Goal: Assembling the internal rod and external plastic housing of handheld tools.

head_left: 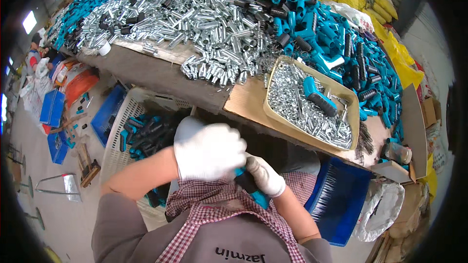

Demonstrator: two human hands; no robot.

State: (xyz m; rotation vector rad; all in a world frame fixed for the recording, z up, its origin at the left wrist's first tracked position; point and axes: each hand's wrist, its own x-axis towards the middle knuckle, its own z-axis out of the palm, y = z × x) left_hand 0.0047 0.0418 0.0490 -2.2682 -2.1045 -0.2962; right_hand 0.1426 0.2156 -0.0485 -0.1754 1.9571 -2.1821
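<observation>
Both gloved hands met close to the person's chest, below the tabletop (161, 75) edge. The left hand (208, 151) had its fingers curled shut over the top of a teal-and-black handle (252, 189), and the right hand (265, 175) clamped it from the side. The handle looked light, stiff, hard plastic with a grippier black sleeve, best held around its middle. Its long axis ran diagonally, the teal end pointing down-right toward the apron (219, 204).

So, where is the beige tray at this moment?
In the head view, the beige tray sits on the table's right part, below the blue handles, holding small metal parts.
</observation>
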